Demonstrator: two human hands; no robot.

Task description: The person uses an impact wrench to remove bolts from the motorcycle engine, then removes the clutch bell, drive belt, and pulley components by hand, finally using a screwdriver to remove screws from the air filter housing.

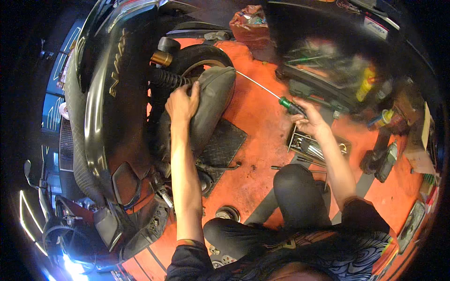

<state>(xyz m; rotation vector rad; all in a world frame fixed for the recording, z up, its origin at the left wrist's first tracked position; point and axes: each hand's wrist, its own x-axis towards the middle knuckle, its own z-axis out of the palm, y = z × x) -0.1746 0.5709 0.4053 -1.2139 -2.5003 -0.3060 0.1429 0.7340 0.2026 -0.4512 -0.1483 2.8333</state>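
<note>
A black scooter body (122, 93) stands on the left, its rear wheel (216, 52) beyond my hands. My left hand (183, 104) grips the near-left edge of the dark grey mudguard (211, 96), thumb on top; its other fingers are partly hidden. Just beyond that hand is the shock absorber (166, 77) with its gold canister (161, 58). In my right hand (309, 121) is a long screwdriver (287, 102) with a green and black handle. Its thin shaft points left, and the tip reaches the mudguard's far end. Whether it touches there I cannot tell.
A tray of tools (307, 147) lies on the orange floor beside my right forearm. An open dark toolbox (314, 93) and a yellow bottle (365, 84) are at the right. A round metal part (228, 213) sits near my legs. Far back stands a red bag (251, 25).
</note>
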